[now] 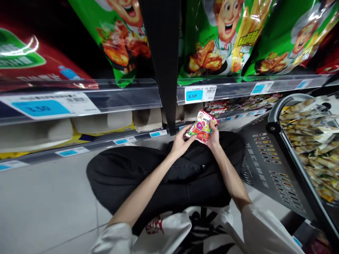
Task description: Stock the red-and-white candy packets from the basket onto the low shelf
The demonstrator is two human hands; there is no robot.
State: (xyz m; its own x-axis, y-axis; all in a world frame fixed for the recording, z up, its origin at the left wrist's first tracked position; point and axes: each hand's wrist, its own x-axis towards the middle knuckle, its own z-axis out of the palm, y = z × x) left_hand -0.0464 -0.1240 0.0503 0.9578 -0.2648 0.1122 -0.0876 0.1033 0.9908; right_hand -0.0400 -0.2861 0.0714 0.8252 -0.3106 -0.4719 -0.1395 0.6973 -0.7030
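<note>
Both hands hold a small red and white candy packet [202, 127] printed with strawberries, out in front of my knees. My left hand [181, 141] pinches its lower left edge with closed fingers. My right hand [214, 135] grips its right side from behind. The packet is tilted and faces me, just below the lower shelf edge [159, 133].
Large green snack bags [217, 38] and a red bag [31, 60] fill the upper shelf above blue price tags [194, 95]. A grey plastic basket [267, 158] full of small yellow-green packets [312, 141] stands at right. I crouch on a pale tiled floor [45, 201].
</note>
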